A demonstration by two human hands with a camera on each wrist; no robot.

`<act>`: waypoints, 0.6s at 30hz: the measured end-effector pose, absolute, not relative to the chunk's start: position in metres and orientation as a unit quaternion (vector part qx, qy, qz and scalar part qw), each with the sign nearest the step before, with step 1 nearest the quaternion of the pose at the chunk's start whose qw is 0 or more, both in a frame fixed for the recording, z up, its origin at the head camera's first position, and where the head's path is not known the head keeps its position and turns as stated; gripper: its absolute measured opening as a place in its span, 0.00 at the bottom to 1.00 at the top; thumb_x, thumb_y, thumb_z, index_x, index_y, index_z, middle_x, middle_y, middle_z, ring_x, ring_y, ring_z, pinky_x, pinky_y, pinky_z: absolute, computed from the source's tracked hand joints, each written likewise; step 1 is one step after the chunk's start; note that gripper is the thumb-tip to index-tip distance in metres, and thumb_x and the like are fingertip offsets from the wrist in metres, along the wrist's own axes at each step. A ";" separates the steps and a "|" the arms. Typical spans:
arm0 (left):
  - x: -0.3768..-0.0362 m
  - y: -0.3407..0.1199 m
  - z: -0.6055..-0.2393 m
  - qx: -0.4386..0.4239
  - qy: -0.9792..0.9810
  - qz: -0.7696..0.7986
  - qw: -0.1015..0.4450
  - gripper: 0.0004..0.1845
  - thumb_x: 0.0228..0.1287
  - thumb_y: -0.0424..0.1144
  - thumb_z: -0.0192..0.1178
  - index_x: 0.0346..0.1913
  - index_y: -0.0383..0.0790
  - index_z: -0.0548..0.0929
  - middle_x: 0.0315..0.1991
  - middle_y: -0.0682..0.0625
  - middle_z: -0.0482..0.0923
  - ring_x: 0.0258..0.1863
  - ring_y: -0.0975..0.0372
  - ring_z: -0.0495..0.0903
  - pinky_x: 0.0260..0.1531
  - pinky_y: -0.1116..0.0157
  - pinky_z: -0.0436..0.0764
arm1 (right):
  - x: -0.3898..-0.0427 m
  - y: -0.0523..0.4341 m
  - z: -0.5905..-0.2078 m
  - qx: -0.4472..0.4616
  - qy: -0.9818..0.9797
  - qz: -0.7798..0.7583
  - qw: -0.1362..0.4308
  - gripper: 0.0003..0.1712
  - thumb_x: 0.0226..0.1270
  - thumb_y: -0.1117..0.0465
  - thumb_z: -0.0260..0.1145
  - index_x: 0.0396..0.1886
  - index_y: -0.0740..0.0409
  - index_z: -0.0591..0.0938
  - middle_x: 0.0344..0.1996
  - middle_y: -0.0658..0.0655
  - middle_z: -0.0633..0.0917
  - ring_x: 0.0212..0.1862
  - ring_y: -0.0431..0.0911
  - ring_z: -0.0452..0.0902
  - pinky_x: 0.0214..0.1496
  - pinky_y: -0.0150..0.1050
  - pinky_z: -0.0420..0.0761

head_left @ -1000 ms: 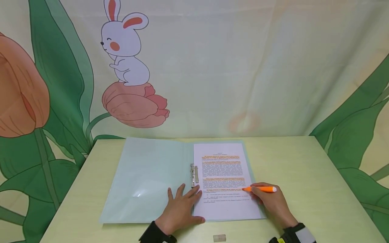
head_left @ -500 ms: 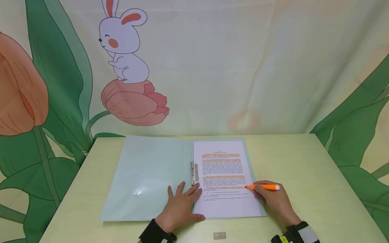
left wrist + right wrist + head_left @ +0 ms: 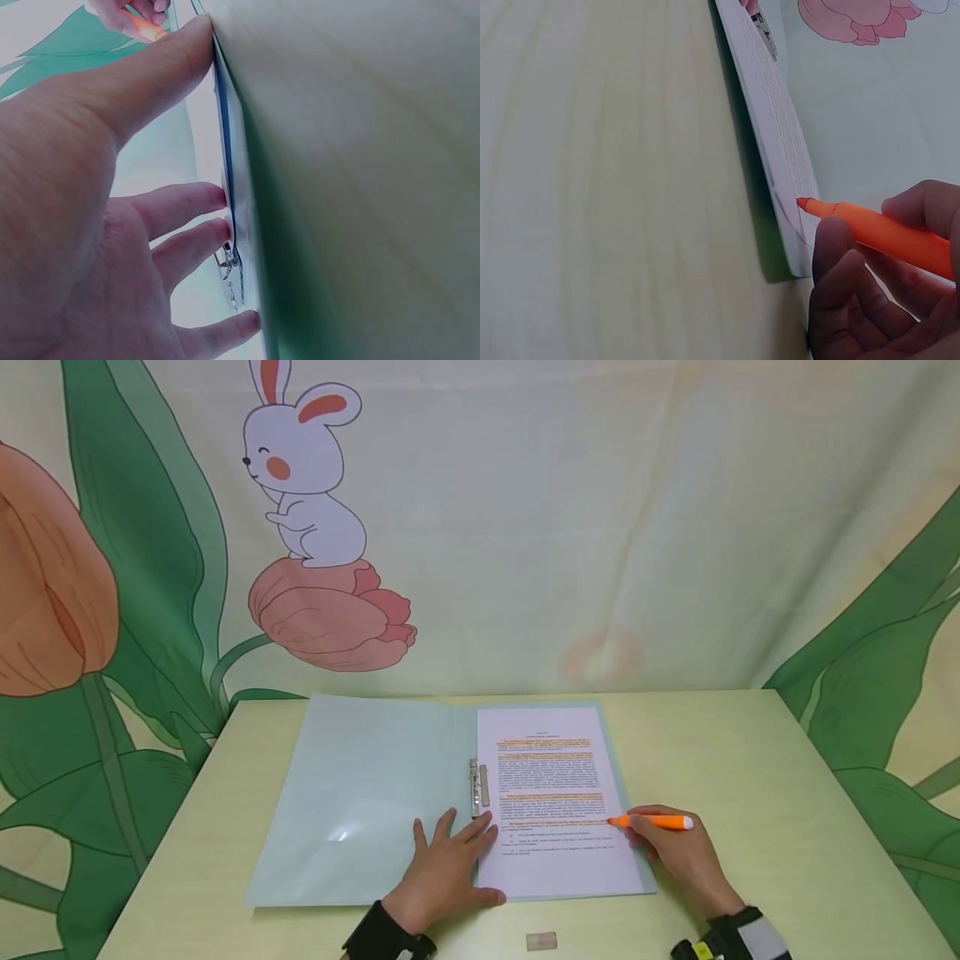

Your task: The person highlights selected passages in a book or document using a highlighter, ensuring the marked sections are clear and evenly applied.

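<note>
Right hand [image 3: 678, 852] pinches highlighter [image 3: 654, 821], tip at page [image 3: 558, 810] edge.

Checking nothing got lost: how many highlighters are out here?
1: an orange highlighter pinched in the right hand, tip at the printed page's right edge. A small cap-like piece lies near the table's front edge.

I note a pale yellow-green table [image 3: 750, 777] against a printed cloth backdrop [image 3: 600, 527]. The backdrop shows a white rabbit [image 3: 311, 485] seated on a pink tulip [image 3: 330, 614], broad green leaves [image 3: 877, 693] at both sides, and a large orange tulip [image 3: 45, 585] far left. A small translucent cap-like piece [image 3: 542, 941] lies near the table's front edge
</note>
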State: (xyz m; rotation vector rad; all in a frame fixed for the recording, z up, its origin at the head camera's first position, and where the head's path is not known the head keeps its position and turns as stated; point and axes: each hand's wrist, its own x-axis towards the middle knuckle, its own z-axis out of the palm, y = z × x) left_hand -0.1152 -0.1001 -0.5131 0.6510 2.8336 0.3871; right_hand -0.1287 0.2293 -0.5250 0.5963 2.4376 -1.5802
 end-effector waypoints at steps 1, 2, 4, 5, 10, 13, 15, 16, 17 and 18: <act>-0.115 -0.100 -0.513 0.221 0.961 0.132 0.104 0.48 0.46 0.67 0.69 0.70 0.50 0.71 0.75 0.55 0.62 0.73 0.37 0.56 0.60 0.22 0.49 | -0.128 0.229 -0.525 0.200 0.819 -0.532 0.086 0.24 0.64 0.50 0.67 0.54 0.60 0.83 0.33 0.53 0.88 0.34 0.45 0.79 0.34 0.34 0.78; -0.115 -0.100 -0.513 0.221 0.961 0.132 0.105 0.48 0.46 0.67 0.69 0.70 0.50 0.71 0.75 0.55 0.62 0.73 0.37 0.56 0.60 0.22 0.49 | -0.128 0.230 -0.525 0.199 0.818 -0.532 0.084 0.23 0.64 0.50 0.67 0.54 0.60 0.83 0.32 0.53 0.88 0.34 0.45 0.79 0.34 0.33 0.78; -0.116 -0.100 -0.514 0.221 0.961 0.132 0.105 0.48 0.46 0.68 0.69 0.70 0.50 0.71 0.75 0.55 0.62 0.73 0.37 0.56 0.60 0.22 0.49 | -0.127 0.230 -0.524 0.197 0.815 -0.539 0.077 0.23 0.64 0.51 0.68 0.52 0.61 0.83 0.32 0.54 0.88 0.33 0.45 0.79 0.34 0.33 0.78; -0.116 -0.100 -0.514 0.221 0.961 0.132 0.104 0.48 0.46 0.68 0.69 0.70 0.50 0.71 0.75 0.55 0.62 0.73 0.37 0.56 0.60 0.22 0.49 | -0.127 0.231 -0.524 0.196 0.813 -0.544 0.072 0.22 0.64 0.51 0.68 0.52 0.61 0.83 0.32 0.54 0.88 0.33 0.45 0.79 0.34 0.33 0.78; -0.117 -0.099 -0.514 0.219 0.961 0.130 0.104 0.48 0.46 0.68 0.69 0.71 0.50 0.71 0.75 0.55 0.62 0.73 0.37 0.55 0.60 0.22 0.48 | -0.127 0.233 -0.517 0.184 0.810 -0.554 0.052 0.21 0.66 0.51 0.67 0.51 0.61 0.83 0.33 0.55 0.88 0.34 0.45 0.81 0.34 0.33 0.80; -0.117 -0.099 -0.515 0.216 0.962 0.130 0.107 0.48 0.46 0.68 0.69 0.71 0.50 0.71 0.75 0.55 0.62 0.73 0.37 0.55 0.60 0.22 0.48 | -0.129 0.232 -0.509 0.174 0.811 -0.557 0.045 0.21 0.66 0.50 0.67 0.51 0.61 0.83 0.37 0.57 0.88 0.36 0.46 0.82 0.35 0.33 0.80; -0.117 -0.099 -0.515 0.216 0.962 0.130 0.108 0.48 0.46 0.68 0.69 0.71 0.50 0.71 0.75 0.55 0.62 0.73 0.37 0.55 0.60 0.22 0.48 | -0.130 0.229 -0.502 0.168 0.810 -0.560 0.042 0.21 0.66 0.50 0.67 0.51 0.60 0.83 0.38 0.58 0.88 0.38 0.48 0.83 0.36 0.34 0.81; -0.117 -0.099 -0.515 0.216 0.961 0.131 0.108 0.49 0.46 0.68 0.69 0.71 0.50 0.71 0.75 0.55 0.62 0.73 0.37 0.55 0.60 0.22 0.48 | -0.131 0.228 -0.499 0.165 0.811 -0.561 0.039 0.21 0.67 0.50 0.67 0.52 0.59 0.83 0.39 0.58 0.89 0.38 0.49 0.84 0.36 0.34 0.81; -0.116 -0.100 -0.515 0.217 0.961 0.132 0.106 0.49 0.46 0.68 0.69 0.71 0.50 0.71 0.75 0.55 0.62 0.73 0.37 0.55 0.60 0.22 0.48 | -0.132 0.226 -0.495 0.159 0.812 -0.560 0.037 0.21 0.67 0.50 0.66 0.53 0.58 0.83 0.39 0.58 0.88 0.39 0.50 0.84 0.36 0.34 0.81; -0.116 -0.100 -0.515 0.217 0.961 0.133 0.106 0.48 0.46 0.68 0.69 0.71 0.50 0.71 0.75 0.55 0.62 0.73 0.37 0.56 0.60 0.22 0.48 | -0.132 0.223 -0.491 0.152 0.816 -0.557 0.035 0.21 0.68 0.50 0.66 0.53 0.58 0.83 0.39 0.58 0.88 0.40 0.51 0.84 0.36 0.34 0.81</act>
